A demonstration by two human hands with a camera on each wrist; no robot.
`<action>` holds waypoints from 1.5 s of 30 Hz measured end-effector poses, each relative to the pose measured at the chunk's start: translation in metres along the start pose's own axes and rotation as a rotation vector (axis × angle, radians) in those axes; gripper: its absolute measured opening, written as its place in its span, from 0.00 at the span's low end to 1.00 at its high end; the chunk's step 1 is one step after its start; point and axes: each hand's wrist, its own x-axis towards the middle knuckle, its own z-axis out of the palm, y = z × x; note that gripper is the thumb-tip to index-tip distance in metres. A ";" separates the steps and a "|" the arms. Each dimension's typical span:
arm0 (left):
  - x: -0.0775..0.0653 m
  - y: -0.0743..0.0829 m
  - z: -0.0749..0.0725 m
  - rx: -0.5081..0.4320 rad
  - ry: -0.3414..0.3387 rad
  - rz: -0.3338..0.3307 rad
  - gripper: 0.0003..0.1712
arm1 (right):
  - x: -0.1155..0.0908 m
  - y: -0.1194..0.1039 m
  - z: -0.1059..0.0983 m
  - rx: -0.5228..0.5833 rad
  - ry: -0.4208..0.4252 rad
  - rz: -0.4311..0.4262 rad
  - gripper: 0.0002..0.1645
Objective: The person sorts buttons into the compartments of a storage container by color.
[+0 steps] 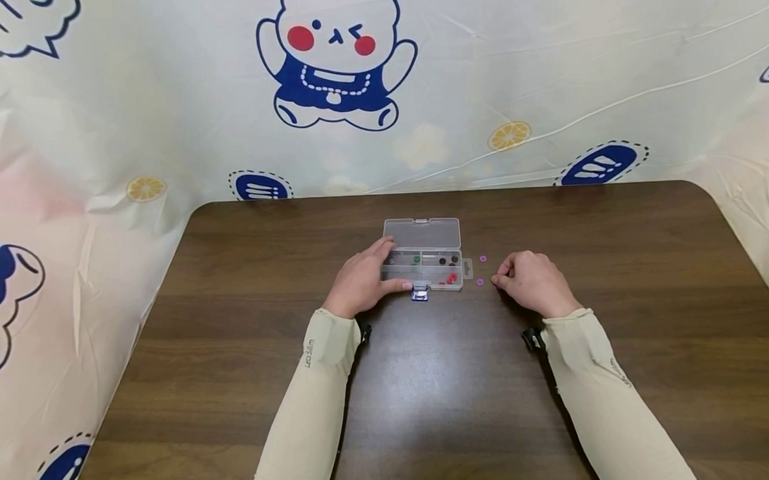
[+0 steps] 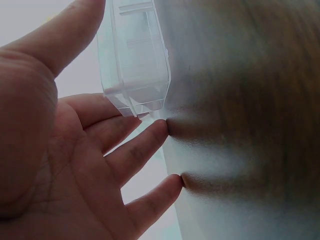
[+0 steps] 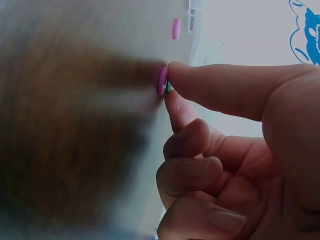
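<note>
A clear plastic compartment box (image 1: 423, 270) lies on the table with its lid (image 1: 422, 234) tipped back. In its compartments are small red pieces (image 1: 451, 277), dark pieces (image 1: 454, 259) and a green piece (image 1: 417, 258). My left hand (image 1: 362, 278) holds the box by its left end, thumb along the front and fingers at the back. Right of the box lie two small purple rings (image 1: 483, 258). Beside the nearer purple ring (image 3: 163, 80), my right hand (image 1: 535, 280) brings thumb and index fingertip together, with a small green piece (image 3: 168, 88) showing between them. The other right fingers curl inward.
A dark wooden table (image 1: 428, 408) carries everything, its far edge meeting a printed curtain (image 1: 455, 68). The box's blue-looking front latch (image 1: 419, 294) hangs toward me. A clear tab (image 1: 467, 268) juts from the box's right end, close to the rings.
</note>
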 end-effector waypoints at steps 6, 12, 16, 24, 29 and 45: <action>0.000 0.000 -0.001 0.001 0.002 0.004 0.52 | 0.000 0.000 0.000 0.010 0.002 -0.004 0.08; 0.000 0.000 -0.001 0.002 0.001 0.003 0.51 | 0.000 0.000 0.000 0.018 0.007 -0.002 0.08; 0.000 0.001 -0.001 0.000 -0.001 0.002 0.51 | 0.000 0.000 0.001 0.029 0.007 -0.008 0.08; -0.001 0.001 -0.002 0.000 0.002 0.004 0.52 | 0.000 0.000 0.000 0.031 0.019 -0.037 0.07; 0.000 0.001 -0.001 -0.002 -0.002 0.001 0.52 | 0.000 0.000 0.001 0.030 0.013 -0.043 0.07; -0.002 -0.001 -0.001 -0.010 0.009 0.009 0.51 | 0.000 -0.001 0.003 0.019 0.026 -0.035 0.07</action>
